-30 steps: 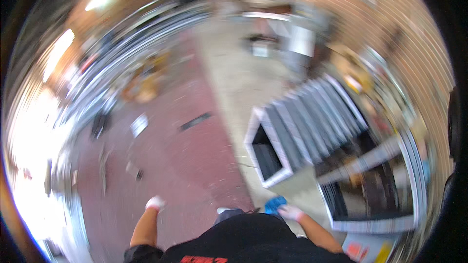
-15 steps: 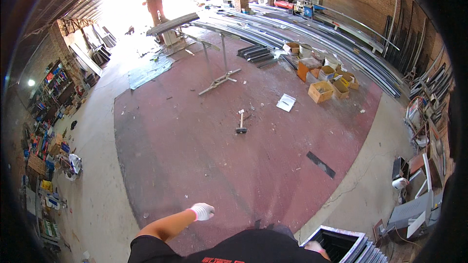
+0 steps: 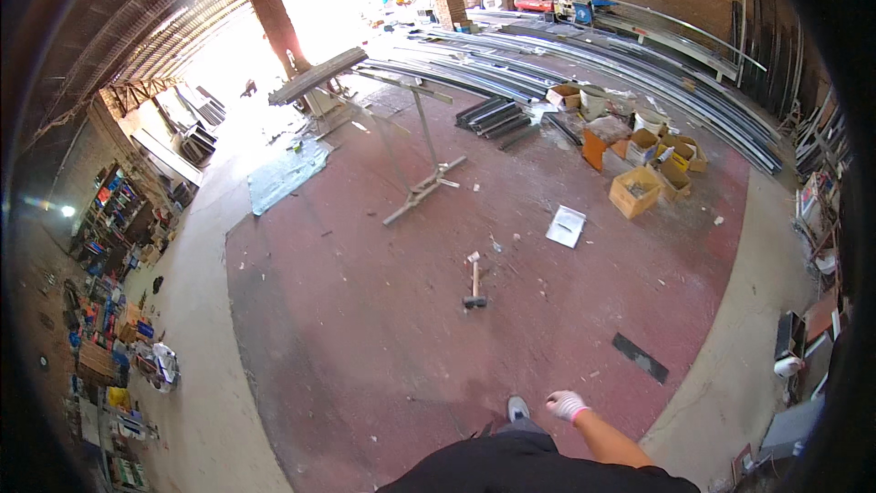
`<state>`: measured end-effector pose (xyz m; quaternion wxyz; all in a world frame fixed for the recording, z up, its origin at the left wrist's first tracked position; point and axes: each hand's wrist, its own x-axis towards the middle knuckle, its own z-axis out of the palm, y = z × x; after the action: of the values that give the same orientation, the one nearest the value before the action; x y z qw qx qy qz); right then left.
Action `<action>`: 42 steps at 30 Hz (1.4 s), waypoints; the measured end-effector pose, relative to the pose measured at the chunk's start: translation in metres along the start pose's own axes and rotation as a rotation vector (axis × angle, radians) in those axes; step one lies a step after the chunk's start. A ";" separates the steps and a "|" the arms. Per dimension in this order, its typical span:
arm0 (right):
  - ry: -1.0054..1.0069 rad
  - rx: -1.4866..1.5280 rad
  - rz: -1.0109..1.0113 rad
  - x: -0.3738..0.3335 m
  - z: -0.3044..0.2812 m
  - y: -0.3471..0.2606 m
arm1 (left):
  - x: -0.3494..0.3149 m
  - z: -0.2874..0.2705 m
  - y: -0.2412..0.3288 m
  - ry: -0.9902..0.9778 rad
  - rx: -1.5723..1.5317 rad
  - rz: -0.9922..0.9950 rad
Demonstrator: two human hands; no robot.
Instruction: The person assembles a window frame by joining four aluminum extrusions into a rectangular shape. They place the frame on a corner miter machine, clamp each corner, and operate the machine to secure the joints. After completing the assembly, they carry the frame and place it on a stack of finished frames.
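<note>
My right hand [image 3: 568,405], in a white knit glove, swings out in front of my body at the lower edge. Its fingers are curled in, and nothing shows in them. My left hand is out of the picture. One grey shoe [image 3: 517,407] shows just left of my right hand. Ahead on the red floor lies a hammer [image 3: 474,299] with a dark head and a pale wooden handle. A flat black strip [image 3: 640,358] lies to the right, beyond my right hand. Neither hand touches anything that I can see.
A metal stand [image 3: 425,190] carries long profiles ahead. Right of it are a white sheet [image 3: 566,225], cardboard boxes [image 3: 636,192] and long metal profiles [image 3: 511,64]. Cluttered shelves [image 3: 114,210] line the left wall. A pale blue sheet [image 3: 287,173] lies at far left.
My left hand has gone out of view. My right hand has come forward, away from the stack of frames, which has left the picture. The hammer now appears nearer.
</note>
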<state>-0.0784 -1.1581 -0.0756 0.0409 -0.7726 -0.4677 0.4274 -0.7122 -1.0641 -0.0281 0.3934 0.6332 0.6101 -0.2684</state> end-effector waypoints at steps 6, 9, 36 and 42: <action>-0.361 -0.130 -0.582 0.140 -0.040 -0.217 | 0.060 -0.069 0.060 0.108 -0.351 -0.108; -0.397 -0.168 -0.720 0.226 -0.075 -0.316 | 0.098 -0.095 0.059 0.157 -0.492 -0.151; -0.686 -0.834 -0.136 0.871 -0.129 -0.736 | 0.561 -0.775 -0.208 0.353 -0.158 0.041; -0.148 -0.281 -0.692 1.051 -0.221 -1.157 | 0.612 -0.873 -0.234 0.201 -0.779 -0.365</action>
<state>-0.5123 0.3591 -0.0540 0.0425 -0.5342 -0.7567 0.3744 -0.9964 -0.0127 -0.0924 0.4876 0.3426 0.8028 -0.0206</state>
